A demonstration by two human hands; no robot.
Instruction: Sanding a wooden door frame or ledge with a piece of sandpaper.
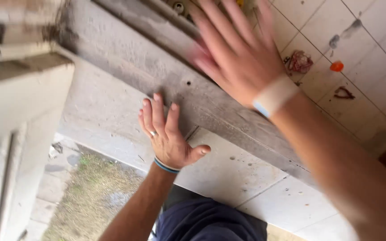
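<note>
So the left hand (168, 134) is flat on the grey concrete slab (228, 169), fingers spread open and holding nothing, sitting about centre frame right where the pale slab meets the darker weathered wooden plank (157, 67) that runs diagonally from upper left to lower right. The right hand (235, 49) is up top, blurry, fingers open and splayed over the plank's far edge, also gripping nothing. Looks to me like the feeling-out/bracing stage, both palms on the surface rather than any grab.

Next move probably needs a firm press with the left palm, since the slab's near edge drops straight off to grass (92, 196) at lower left. Room is tight: white tiled wall (380, 40) on the right, concrete block (23, 93) on the left.
</note>
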